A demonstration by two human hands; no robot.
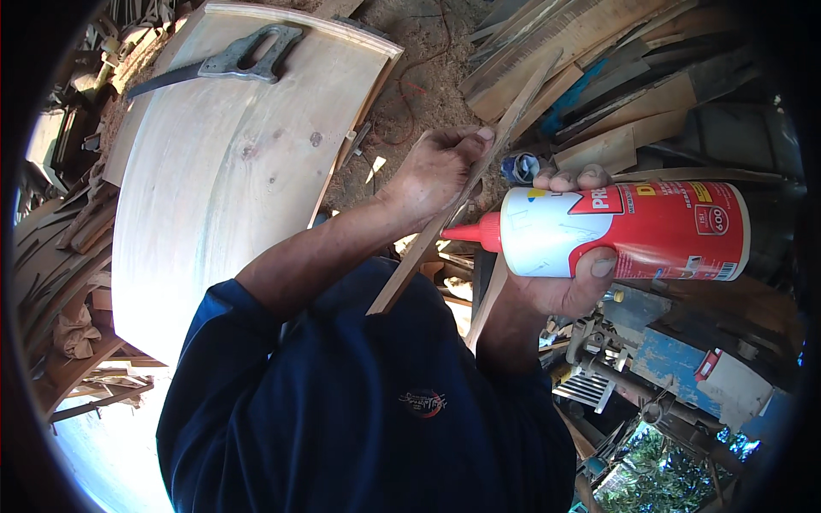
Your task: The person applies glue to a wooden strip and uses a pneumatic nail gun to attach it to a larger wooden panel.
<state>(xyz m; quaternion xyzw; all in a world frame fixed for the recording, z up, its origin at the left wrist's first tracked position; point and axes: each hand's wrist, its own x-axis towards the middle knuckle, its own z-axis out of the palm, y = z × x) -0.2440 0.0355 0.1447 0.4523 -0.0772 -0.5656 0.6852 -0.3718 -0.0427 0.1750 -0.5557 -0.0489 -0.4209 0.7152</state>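
My left hand (pixel 436 171) is closed round a long, thin wooden strip (pixel 402 278) that runs diagonally down toward my dark shirt. In my right hand (pixel 581 282) is a red and white bottle (pixel 650 227), held on its side with its red nozzle (pixel 462 231) pointing left, at or very near the strip's edge; whether it touches is hard to tell. A curved, pale wooden panel (pixel 205 197) lies to the left, with a handsaw (pixel 248 60) resting on its upper part.
Stacked boards and offcuts (pixel 599 77) fill the upper right, and more scrap wood (pixel 73 248) is piled at the left. Sawdust covers the ground (pixel 415 68), where a red cord lies. A blue metal machine (pixel 684 355) stands at the lower right, with greenery below it.
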